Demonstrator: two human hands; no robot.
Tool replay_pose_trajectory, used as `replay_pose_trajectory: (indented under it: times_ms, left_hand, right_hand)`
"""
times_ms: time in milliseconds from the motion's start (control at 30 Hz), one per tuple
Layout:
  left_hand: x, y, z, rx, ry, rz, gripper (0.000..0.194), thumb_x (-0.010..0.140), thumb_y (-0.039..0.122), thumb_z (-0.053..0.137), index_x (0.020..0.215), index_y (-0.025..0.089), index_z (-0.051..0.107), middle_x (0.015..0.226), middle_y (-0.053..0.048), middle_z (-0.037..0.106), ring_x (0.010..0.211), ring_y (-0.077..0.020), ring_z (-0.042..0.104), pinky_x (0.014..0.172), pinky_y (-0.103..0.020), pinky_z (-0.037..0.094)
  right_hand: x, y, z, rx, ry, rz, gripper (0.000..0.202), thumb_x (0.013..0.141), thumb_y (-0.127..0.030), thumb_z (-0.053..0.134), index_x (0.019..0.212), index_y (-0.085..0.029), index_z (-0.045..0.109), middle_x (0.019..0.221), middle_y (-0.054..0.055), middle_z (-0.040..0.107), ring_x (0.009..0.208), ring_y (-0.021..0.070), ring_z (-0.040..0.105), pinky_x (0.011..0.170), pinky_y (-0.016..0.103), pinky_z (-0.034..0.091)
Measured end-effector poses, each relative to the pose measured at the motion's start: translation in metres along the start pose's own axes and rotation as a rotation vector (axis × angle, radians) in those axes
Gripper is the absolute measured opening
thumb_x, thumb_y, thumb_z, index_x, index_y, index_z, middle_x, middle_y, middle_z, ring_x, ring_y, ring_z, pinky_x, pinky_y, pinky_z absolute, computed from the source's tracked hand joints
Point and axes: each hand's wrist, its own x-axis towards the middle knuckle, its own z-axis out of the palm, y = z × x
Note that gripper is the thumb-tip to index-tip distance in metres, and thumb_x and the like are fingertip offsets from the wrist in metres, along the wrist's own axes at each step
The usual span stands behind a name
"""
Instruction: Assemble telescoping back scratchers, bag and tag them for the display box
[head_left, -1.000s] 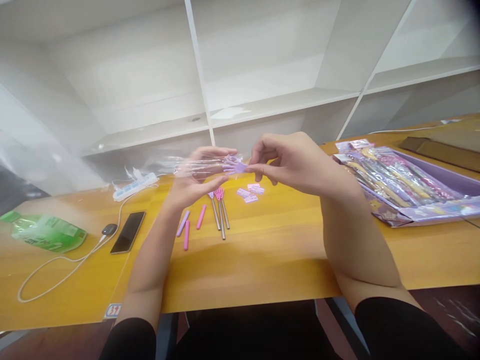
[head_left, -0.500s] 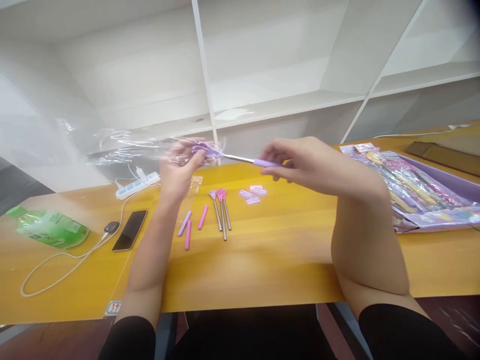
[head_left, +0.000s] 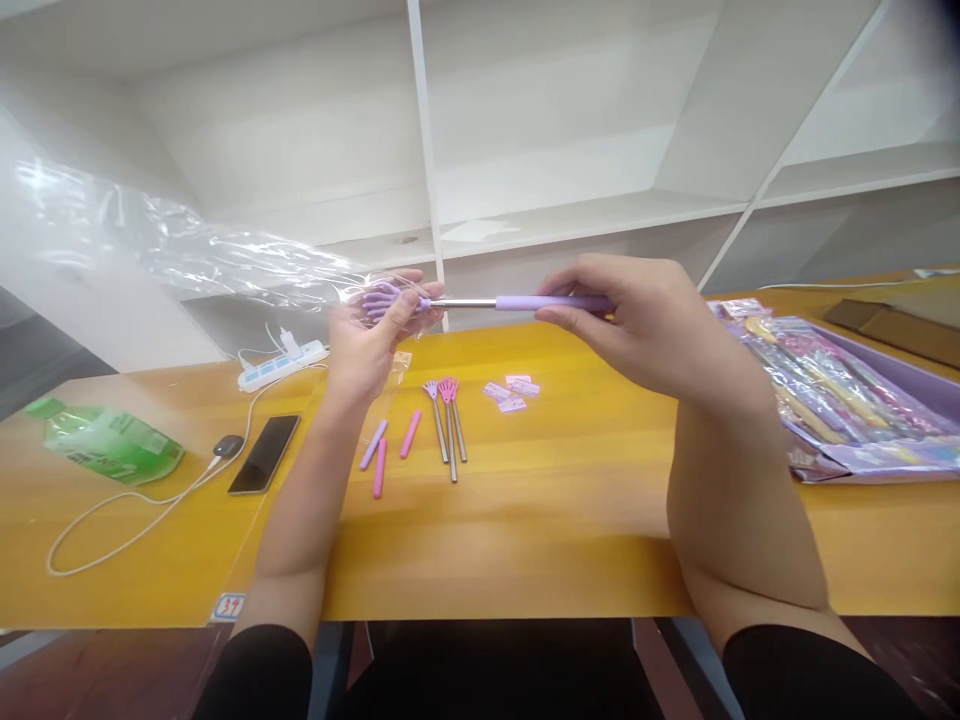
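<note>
A purple back scratcher (head_left: 465,303) with a metal shaft stretches level between my two hands above the table. My left hand (head_left: 375,335) pinches its claw-shaped head together with the mouth of a clear plastic bag (head_left: 247,265), which trails off to the left. Closed around the purple handle is my right hand (head_left: 637,315). Below lie several back scratcher heads on metal rods, among them a pink one (head_left: 450,425) and a purple one (head_left: 436,420). Beside them are loose grip sleeves, two pink (head_left: 410,435) and one purple (head_left: 373,445). Small printed cards (head_left: 512,393) rest to their right.
On the right stands a purple box (head_left: 885,465) of bagged back scratchers. At left are a green bottle (head_left: 112,445) lying on its side, a phone (head_left: 264,455), a white cable and a power strip (head_left: 283,366). White shelving (head_left: 555,120) rises behind the table (head_left: 510,550).
The back scratcher has turned from slanting to nearly level, and more of its purple handle shows outside my right hand. The bag's far end has swung upward at left.
</note>
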Motion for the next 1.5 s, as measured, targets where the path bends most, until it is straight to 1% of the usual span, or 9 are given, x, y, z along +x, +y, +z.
replay_pose_trajectory:
  times_ms: [267,567,767,867,1000,1100,1233,1367,1500]
  left_hand:
    - [-0.001,0.006,-0.001,-0.098,-0.010,-0.049,0.039,0.097,0.051,0.088,0.121,0.023,0.074,0.119,-0.008,0.086,0.119,-0.0293,0.083,0.109,-0.046,0.070]
    - [-0.004,0.009,0.003,-0.137,-0.074,-0.070,0.042,0.101,0.061,0.080,0.116,0.022,0.077,0.123,-0.008,0.086,0.123,-0.0311,0.082,0.117,-0.053,0.065]
    - [-0.011,-0.010,0.024,-0.179,-0.158,-0.189,0.048,0.093,0.065,0.087,0.114,0.022,0.082,0.120,-0.008,0.085,0.131,-0.0328,0.077,0.112,-0.050,0.068]
    - [-0.012,-0.014,0.029,-0.192,-0.117,-0.190,0.046,0.092,0.064,0.088,0.111,0.022,0.082,0.124,-0.008,0.084,0.135,-0.0334,0.075,0.113,-0.049,0.068]
    - [-0.009,-0.005,0.021,-0.194,-0.066,-0.180,0.040,0.104,0.058,0.077,0.111,0.019,0.078,0.127,-0.010,0.084,0.137,-0.0328,0.074,0.120,-0.051,0.061]
    - [-0.007,0.004,0.012,-0.214,-0.043,-0.165,0.033,0.108,0.052,0.073,0.110,0.019,0.078,0.125,-0.010,0.084,0.130,-0.0301,0.078,0.122,-0.050,0.059]
    - [-0.008,0.009,0.011,-0.221,-0.052,-0.198,0.039,0.106,0.057,0.075,0.109,0.018,0.079,0.122,-0.012,0.084,0.130,-0.0326,0.078,0.118,-0.052,0.061]
    - [-0.015,0.007,0.022,-0.178,-0.089,-0.233,0.043,0.101,0.060,0.080,0.107,0.018,0.080,0.122,-0.011,0.082,0.130,-0.0320,0.076,0.114,-0.049,0.064]
    - [-0.021,0.001,0.032,-0.197,-0.168,-0.275,0.047,0.098,0.062,0.083,0.107,0.016,0.082,0.116,-0.012,0.081,0.130,-0.0314,0.074,0.115,-0.049,0.064]
  right_hand:
    - [0.007,-0.013,0.030,0.107,0.022,0.028,0.022,0.106,-0.048,0.071,0.105,-0.026,0.072,0.094,0.004,0.078,0.075,0.0200,0.066,0.067,0.035,0.051]
    - [0.007,-0.018,0.064,0.234,0.060,0.013,0.018,0.103,-0.036,0.075,0.105,-0.024,0.061,0.101,0.004,0.074,0.077,0.0166,0.066,0.070,0.034,0.053]
    - [0.006,-0.025,0.077,0.305,0.120,0.053,0.022,0.105,-0.036,0.074,0.102,-0.025,0.054,0.112,0.008,0.075,0.105,0.0247,0.073,0.089,0.044,0.060]
    - [0.005,-0.024,0.076,0.378,0.124,0.104,0.029,0.103,-0.039,0.077,0.103,-0.025,0.052,0.116,0.009,0.072,0.108,0.0249,0.074,0.088,0.044,0.063]
    - [0.005,-0.018,0.060,0.520,0.006,0.120,0.030,0.102,-0.041,0.079,0.114,-0.024,0.058,0.116,0.006,0.070,0.093,0.0176,0.074,0.076,0.035,0.063]
    - [0.006,-0.016,0.049,0.615,-0.051,0.061,0.018,0.104,-0.036,0.077,0.114,-0.023,0.069,0.114,0.006,0.070,0.096,0.0175,0.076,0.087,0.037,0.068]
    - [0.007,-0.019,0.053,0.552,0.033,-0.065,0.003,0.103,-0.025,0.077,0.106,-0.025,0.077,0.105,0.003,0.074,0.096,0.0188,0.077,0.090,0.040,0.068]
    - [0.009,-0.022,0.063,0.384,0.133,-0.207,0.008,0.101,-0.017,0.077,0.101,-0.025,0.075,0.099,0.001,0.076,0.090,0.0168,0.073,0.074,0.034,0.060]
    - [0.010,-0.023,0.065,0.294,0.254,-0.204,0.015,0.099,-0.018,0.081,0.094,-0.025,0.068,0.092,0.000,0.070,0.073,0.0134,0.060,0.067,0.034,0.050]
